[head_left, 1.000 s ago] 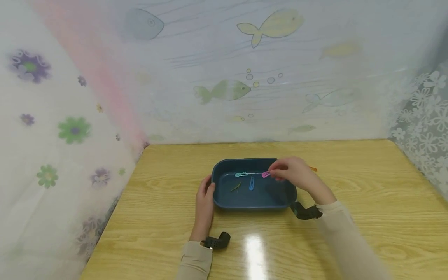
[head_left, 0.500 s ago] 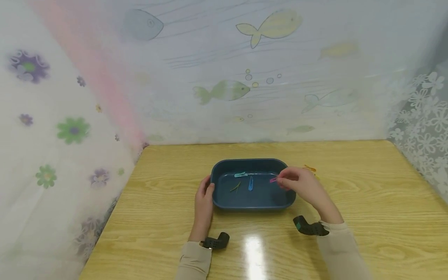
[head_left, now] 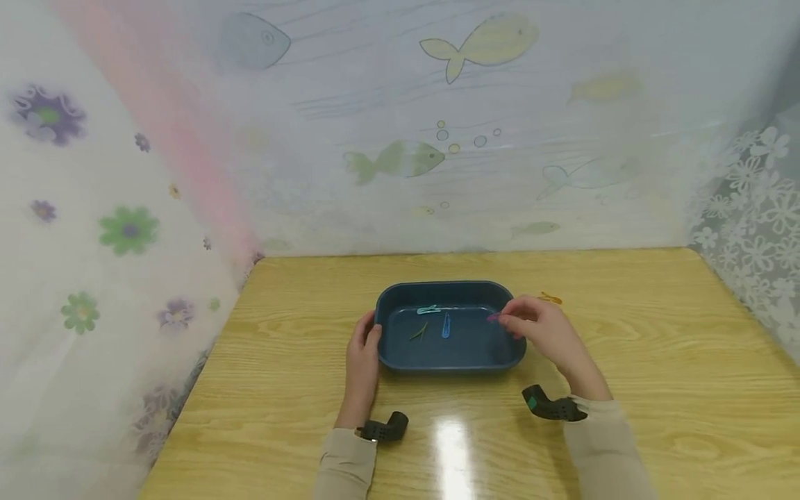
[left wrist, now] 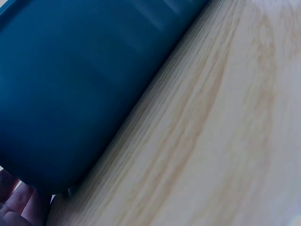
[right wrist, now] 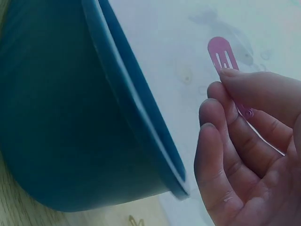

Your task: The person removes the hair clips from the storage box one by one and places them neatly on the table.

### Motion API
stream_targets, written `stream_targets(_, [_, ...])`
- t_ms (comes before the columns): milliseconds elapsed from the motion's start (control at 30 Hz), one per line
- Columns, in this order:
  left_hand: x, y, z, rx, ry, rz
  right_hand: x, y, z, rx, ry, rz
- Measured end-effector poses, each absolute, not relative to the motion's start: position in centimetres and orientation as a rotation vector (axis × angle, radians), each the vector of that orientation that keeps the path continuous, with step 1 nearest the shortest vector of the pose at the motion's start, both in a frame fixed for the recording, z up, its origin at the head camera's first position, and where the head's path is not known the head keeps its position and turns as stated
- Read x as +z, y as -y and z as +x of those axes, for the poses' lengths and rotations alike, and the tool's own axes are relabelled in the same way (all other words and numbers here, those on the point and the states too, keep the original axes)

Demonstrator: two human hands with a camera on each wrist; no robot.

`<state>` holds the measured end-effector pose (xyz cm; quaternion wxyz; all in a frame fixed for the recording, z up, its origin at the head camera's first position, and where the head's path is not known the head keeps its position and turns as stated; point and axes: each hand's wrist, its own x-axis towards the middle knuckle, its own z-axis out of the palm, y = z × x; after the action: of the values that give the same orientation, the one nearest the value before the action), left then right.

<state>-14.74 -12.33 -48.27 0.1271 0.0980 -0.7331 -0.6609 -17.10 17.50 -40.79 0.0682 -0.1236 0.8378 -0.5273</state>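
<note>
A dark blue rectangular basin with rounded corners stands on the table. My left hand holds its left end, thumb by the rim; fingers show at the basin's lower corner in the left wrist view. Over the basin's right end, my right hand pinches a pink snap hair clip between thumb and fingertips, its rounded end sticking out. Inside the basin lie a light turquoise hair clip, a blue hair clip and an olive-green hair clip, spread over the left and middle floor.
An orange hair clip lies on the wooden table right of the basin, partly behind the right hand. Printed curtains with fish and flowers hang behind the table and along its sides.
My right hand has drawn back to the right and toward me with the pink hair clip, uncovering more of the orange one. The left hand stays at the basin's left end.
</note>
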Motion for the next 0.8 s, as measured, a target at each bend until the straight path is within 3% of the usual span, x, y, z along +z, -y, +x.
stream_targets(800, [-47.3, 12.4, -14.4, -1.942, 2.151, 0.281, -41.2, -18.4, -17.6, -1.669, -2.639, -0.288])
